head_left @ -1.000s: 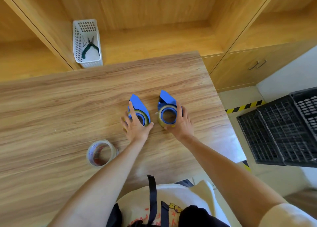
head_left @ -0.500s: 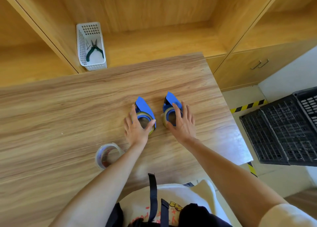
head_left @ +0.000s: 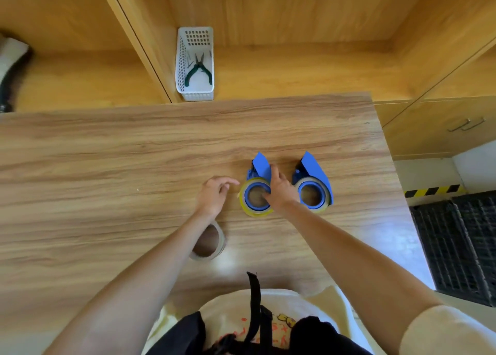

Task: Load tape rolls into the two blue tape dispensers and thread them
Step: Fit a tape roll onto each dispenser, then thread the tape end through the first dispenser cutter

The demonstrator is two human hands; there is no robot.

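Note:
Two blue tape dispensers lie side by side on the wooden table (head_left: pixel 107 166), each with a yellowish tape roll on its hub. My right hand (head_left: pixel 280 191) grips the left dispenser (head_left: pixel 255 191), fingers over its blue cover and thumb at the hub hole. The right dispenser (head_left: pixel 314 185) lies free just to the right of that hand. My left hand (head_left: pixel 214 193) hovers a little left of the left dispenser, fingers loosely curled, holding nothing. A spare clear tape roll (head_left: pixel 213 243) lies nearer me, partly hidden under my left forearm.
A white slotted basket (head_left: pixel 185 59) holding green-handled pliers (head_left: pixel 198 71) stands on the shelf beyond the table's far edge. Black plastic crates (head_left: pixel 456 247) sit on the floor past the table's right edge. A cabinet with a metal handle (head_left: pixel 467 125) is at the back right.
My left hand has let go of the left dispenser and drawn off to the left. My right hand has left the right dispenser and taken hold of the left one.

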